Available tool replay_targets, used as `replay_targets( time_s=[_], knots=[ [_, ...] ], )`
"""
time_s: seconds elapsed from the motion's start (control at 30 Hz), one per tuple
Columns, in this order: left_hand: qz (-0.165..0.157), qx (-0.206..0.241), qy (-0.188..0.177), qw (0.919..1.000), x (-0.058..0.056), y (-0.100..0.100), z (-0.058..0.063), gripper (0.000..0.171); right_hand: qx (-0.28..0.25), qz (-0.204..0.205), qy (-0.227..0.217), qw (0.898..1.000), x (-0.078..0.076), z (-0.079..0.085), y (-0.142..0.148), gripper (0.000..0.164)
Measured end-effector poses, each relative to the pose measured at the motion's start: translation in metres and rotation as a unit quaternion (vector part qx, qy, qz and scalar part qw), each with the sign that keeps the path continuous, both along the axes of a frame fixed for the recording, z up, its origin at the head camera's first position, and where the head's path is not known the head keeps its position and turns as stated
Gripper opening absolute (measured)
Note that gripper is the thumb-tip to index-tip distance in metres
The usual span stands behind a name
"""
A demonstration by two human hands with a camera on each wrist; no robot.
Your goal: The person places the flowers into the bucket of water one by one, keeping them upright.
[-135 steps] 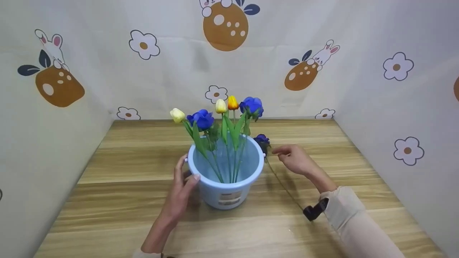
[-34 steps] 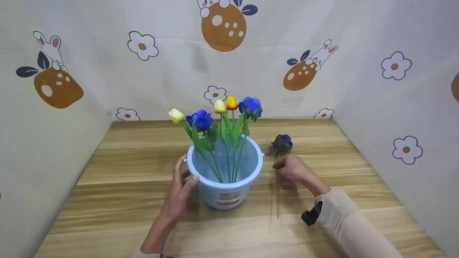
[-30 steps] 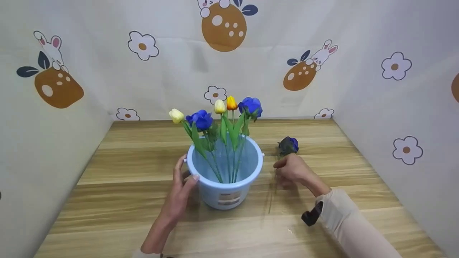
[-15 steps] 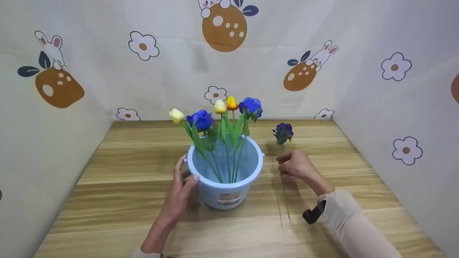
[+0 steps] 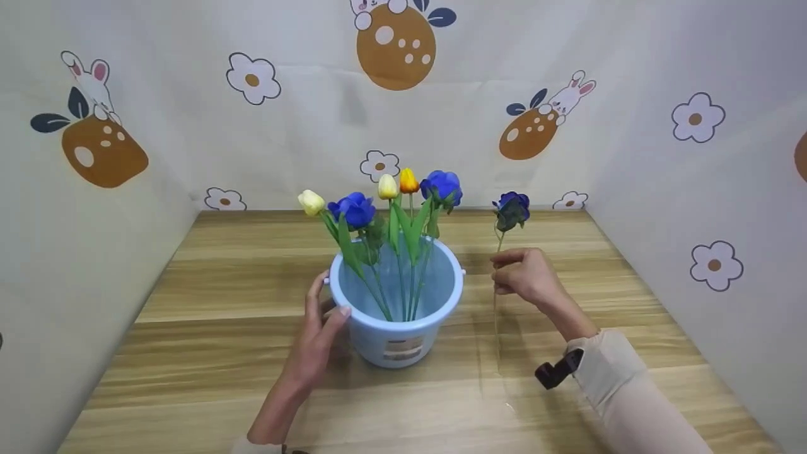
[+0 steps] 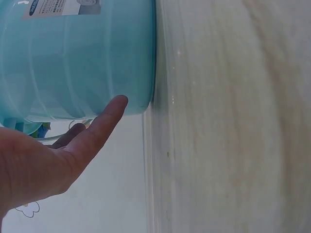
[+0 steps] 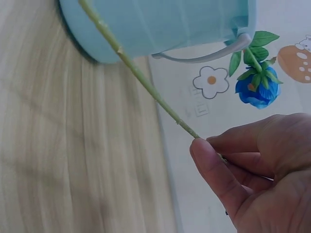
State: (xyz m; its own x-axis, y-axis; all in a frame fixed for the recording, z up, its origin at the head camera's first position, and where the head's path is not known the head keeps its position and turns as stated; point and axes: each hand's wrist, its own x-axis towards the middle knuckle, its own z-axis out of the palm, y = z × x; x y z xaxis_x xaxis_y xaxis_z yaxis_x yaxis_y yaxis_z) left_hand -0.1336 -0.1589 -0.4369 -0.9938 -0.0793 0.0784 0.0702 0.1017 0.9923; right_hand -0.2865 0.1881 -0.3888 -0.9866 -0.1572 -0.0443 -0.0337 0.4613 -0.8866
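Note:
A light blue bucket (image 5: 394,343) stands upright, holding cream tulips (image 5: 311,202), an orange-yellow tulip (image 5: 409,181) and two blue roses (image 5: 442,186). My left hand (image 5: 318,340) holds the bucket's left side, thumb at the rim; in the left wrist view one straight finger lies along its wall (image 6: 87,63). To the right of the bucket, my right hand (image 5: 526,274) pinches the stem (image 7: 146,82) of a dark blue rose (image 5: 512,209) between thumb and fingers. That rose stands nearly upright, bloom above the hand, its stem reaching down toward the table.
The wood-grain table (image 5: 220,378) is enclosed by pale printed cloth walls (image 5: 302,126) at the back and sides. A thin bucket handle (image 7: 204,57) hangs at the bucket's side in the right wrist view. A black device (image 5: 555,371) is worn on the right wrist.
The dark blue rose, earlier lying beside the bucket, is now pinched in my right hand and raised toward upright. My left hand and the bucket have stayed in place.

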Motion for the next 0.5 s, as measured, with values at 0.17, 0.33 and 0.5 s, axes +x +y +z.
replay_targets(
  time_s=[0.17, 0.33, 0.5],
  knots=[
    [-0.004, 0.004, 0.001, 1.0000, 0.000, 0.000, 0.000, 0.076, -0.021, -0.001, 0.013, 1.000, 0.003, 0.011, 0.001, 0.041],
    [-0.002, 0.004, -0.004, 1.0000, 0.000, -0.001, 0.000, 0.077, -0.048, -0.006, 0.021, 0.999, 0.005, 0.021, 0.000, 0.043],
    [0.000, -0.001, -0.007, 1.0000, 0.000, -0.001, 0.001, 0.078, -0.077, -0.013, 0.032, 0.996, 0.009, 0.031, -0.005, 0.042]
  ],
)
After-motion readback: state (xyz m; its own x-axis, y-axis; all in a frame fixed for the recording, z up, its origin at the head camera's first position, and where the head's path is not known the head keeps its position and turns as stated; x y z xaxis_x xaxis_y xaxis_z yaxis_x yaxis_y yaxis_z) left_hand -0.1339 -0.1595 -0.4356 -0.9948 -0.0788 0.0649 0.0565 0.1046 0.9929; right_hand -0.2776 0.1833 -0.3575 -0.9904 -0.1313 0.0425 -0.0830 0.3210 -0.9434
